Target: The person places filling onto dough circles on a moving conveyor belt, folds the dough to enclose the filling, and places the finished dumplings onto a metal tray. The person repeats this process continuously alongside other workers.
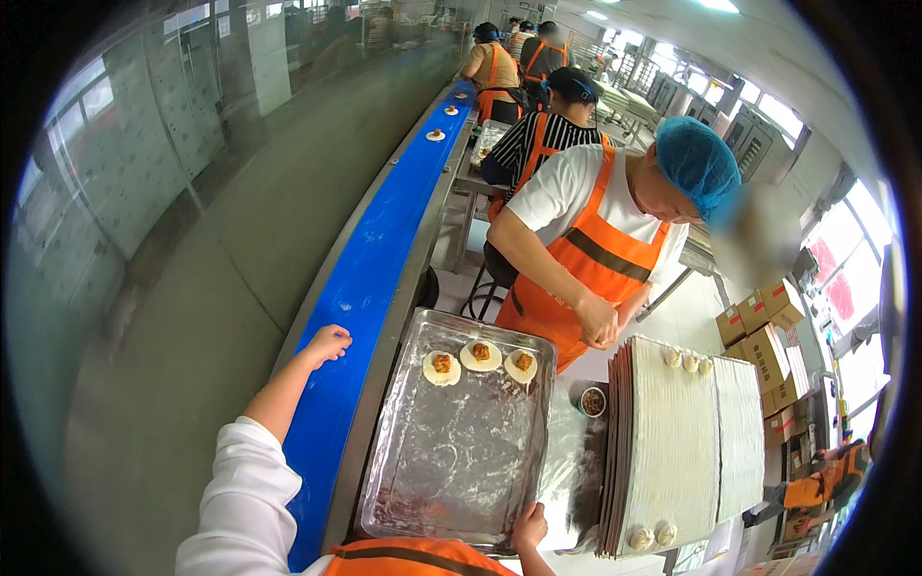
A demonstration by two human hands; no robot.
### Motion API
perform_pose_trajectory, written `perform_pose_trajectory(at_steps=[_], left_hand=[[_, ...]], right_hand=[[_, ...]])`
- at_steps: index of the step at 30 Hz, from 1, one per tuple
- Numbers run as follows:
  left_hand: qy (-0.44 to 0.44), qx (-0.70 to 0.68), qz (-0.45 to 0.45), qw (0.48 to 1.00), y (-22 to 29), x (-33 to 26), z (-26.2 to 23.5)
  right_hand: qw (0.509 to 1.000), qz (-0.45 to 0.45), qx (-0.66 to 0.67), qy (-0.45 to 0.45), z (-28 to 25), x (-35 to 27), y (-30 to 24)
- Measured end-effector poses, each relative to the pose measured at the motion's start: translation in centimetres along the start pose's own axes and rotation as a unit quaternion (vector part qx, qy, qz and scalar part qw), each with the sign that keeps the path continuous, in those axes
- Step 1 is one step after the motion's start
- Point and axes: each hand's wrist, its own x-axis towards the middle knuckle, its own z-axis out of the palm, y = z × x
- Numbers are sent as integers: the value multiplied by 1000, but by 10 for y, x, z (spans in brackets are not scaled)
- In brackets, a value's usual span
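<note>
My left hand (pixel 329 343) is over the blue conveyor belt (pixel 357 274), its fingers curled in with nothing visible in them. My right hand (pixel 529 527) grips the near right corner of a shallow metal tray (pixel 376 459). Flour is smeared across the tray's bottom. Along its far end lie three flat dough rounds, each topped with brown filling: a left dough round (pixel 442 378), a middle dough round (pixel 471 364) and a right dough round (pixel 521 375).
Across the tray stands a co-worker (pixel 600 259) in an orange apron, hands together. To the right are a small bowl of filling (pixel 593 401) and a tall stack of pale sheets (pixel 669 451) bearing dough balls. More workers line the belt, where filled rounds (pixel 435 135) lie farther off.
</note>
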Motion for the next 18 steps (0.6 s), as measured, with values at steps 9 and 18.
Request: perform_pose_trajectory(at_steps=[9, 18], left_hand=[[16, 52, 44, 998, 58, 11, -11], [4, 69, 63, 996, 94, 30, -15]], right_hand=[[1000, 26, 1, -12, 0, 1, -2], [999, 28, 10, -27, -1, 2, -1]])
